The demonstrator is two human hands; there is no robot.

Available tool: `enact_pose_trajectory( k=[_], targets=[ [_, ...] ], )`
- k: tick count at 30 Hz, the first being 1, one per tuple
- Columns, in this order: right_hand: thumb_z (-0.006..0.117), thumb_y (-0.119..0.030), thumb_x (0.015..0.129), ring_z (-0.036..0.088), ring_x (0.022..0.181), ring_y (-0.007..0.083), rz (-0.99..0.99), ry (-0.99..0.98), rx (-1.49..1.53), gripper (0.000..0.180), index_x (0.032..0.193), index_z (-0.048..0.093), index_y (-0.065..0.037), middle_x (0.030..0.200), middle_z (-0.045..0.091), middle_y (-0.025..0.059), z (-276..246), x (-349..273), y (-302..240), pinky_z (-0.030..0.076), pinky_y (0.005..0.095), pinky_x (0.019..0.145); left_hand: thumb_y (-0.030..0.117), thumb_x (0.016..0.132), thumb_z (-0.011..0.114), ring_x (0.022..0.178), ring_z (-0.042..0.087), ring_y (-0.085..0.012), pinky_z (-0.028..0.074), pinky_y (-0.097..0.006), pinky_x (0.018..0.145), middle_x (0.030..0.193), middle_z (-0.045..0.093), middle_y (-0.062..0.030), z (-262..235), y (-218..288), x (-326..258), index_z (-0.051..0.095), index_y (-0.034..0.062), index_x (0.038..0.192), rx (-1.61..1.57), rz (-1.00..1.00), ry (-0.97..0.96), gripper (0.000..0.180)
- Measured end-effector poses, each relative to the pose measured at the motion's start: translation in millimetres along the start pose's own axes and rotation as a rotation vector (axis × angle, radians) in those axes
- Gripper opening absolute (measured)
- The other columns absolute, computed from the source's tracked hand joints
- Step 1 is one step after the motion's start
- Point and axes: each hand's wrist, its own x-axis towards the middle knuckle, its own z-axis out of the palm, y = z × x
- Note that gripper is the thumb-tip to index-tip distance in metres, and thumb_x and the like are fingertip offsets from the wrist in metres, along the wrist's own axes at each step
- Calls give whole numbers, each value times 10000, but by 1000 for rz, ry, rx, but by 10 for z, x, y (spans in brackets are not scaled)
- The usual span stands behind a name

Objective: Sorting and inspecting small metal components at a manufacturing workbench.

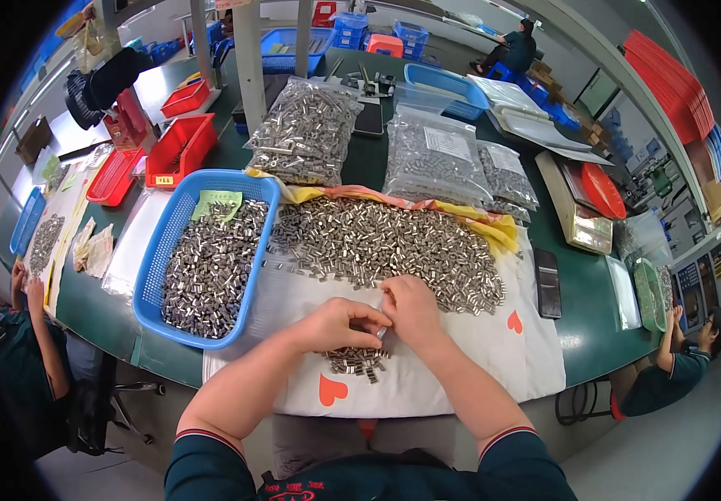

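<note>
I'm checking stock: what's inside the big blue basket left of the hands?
The blue basket holds many small metal pieces, with a green slip toward its far end. The pieces cover its floor and anything deeper.

Dark green sleeves (206,469) (red-trimmed edges (506,436))

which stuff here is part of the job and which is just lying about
Likely part of the job: small metal pieces, blue perforated basket, white heart-print cloth

Seemingly just lying about: black phone-like object, red round dish
</note>
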Motion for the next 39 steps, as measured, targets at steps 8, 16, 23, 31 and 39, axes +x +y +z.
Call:
enact_pose_trajectory(
  k=[8,16,23,31,39],
  targets=[
    [542,-19,801,514,747,54,358,-264,1066,97,896,566,-17,833,555,-1,-238,-7,132,428,201,670,-32,758,626,830,571,-83,488,-216,727,954,601,-40,-61,12,81,550,3,1087,-435,-33,173,340],
    [606,-17,762,539,750,68,342,-249,1090,92,850,582,-5,808,577,6,-108,-50,139,445,208,674,-10,749,647,833,580,-82,491,-206,741,920,615,-46,-63,-43,98,551,-12,1087,-472,-48,215,351],
    [627,-27,700,575,673,141,151,-158,656,93,783,585,-25,744,590,41,-176,-70,11,459,253,603,7,746,658,767,561,-52,474,-182,680,850,608,-14,-14,-61,84,576,-7,1069,-400,-30,249,334],
    [633,-39,682,580,641,187,5,-65,455,90,752,578,-29,725,586,60,-215,-65,-47,458,280,583,4,743,660,753,568,-57,479,-193,669,850,620,-26,-31,-18,75,583,-7,1067,-343,-64,247,333],
    [654,-26,707,522,669,85,175,-280,617,112,811,615,-12,753,579,10,-350,-11,48,426,216,608,9,737,668,772,579,-79,488,-213,695,875,623,-37,-10,-9,66,584,-10,1058,-294,-72,174,332]
  ],
)
